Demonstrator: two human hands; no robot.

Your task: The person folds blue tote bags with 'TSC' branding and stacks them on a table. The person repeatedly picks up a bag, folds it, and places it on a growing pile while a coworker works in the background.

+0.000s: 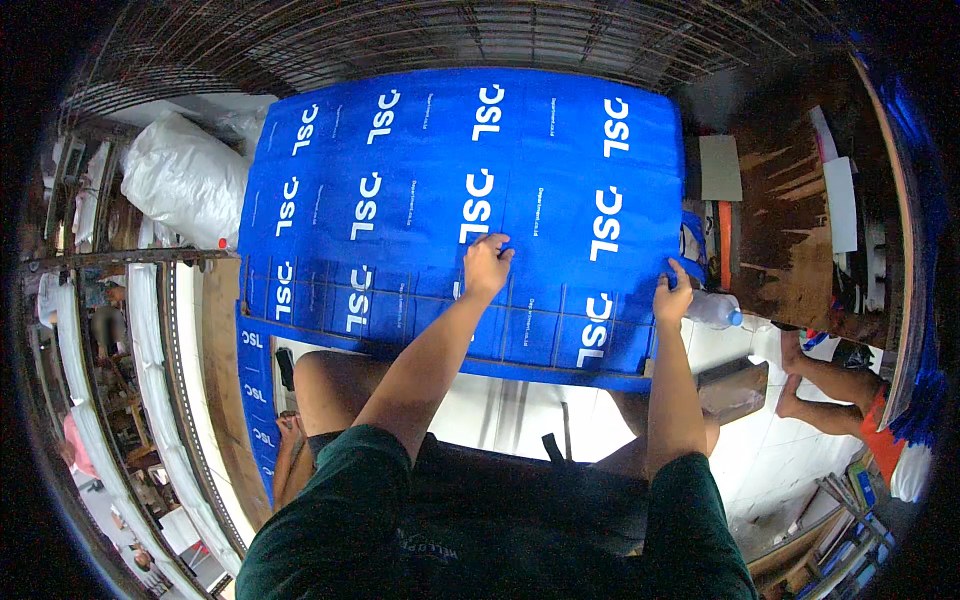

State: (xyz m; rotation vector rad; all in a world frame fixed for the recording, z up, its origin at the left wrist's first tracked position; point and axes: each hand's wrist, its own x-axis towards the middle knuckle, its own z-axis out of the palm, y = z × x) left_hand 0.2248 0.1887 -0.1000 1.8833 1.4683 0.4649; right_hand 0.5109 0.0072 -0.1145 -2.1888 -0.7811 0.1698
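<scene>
A large blue printed sheet (pixel 560 230) with rows of white lettering is spread over the work surface before me. My left hand (pixel 488 265) rests on its middle with the fingers curled and the fingertips pressed together; what they pinch, if anything, is too small to make out. At the sheet's right border is my right hand (pixel 674 292), its thumb and forefinger closed on the edge. Thin dark lines cross the sheet's near part, below my left hand. A narrower blue printed strip (pixel 252 385) hangs down at the near left.
A clear bottle (pixel 712 309) with a blue cap lies by my right hand. White plastic bundle (pixel 185 180) stands at the left, a wire rack (pixel 450 40) at the far side. Brown board (pixel 785 220) stands at the right, near another person's bare legs (pixel 825 395).
</scene>
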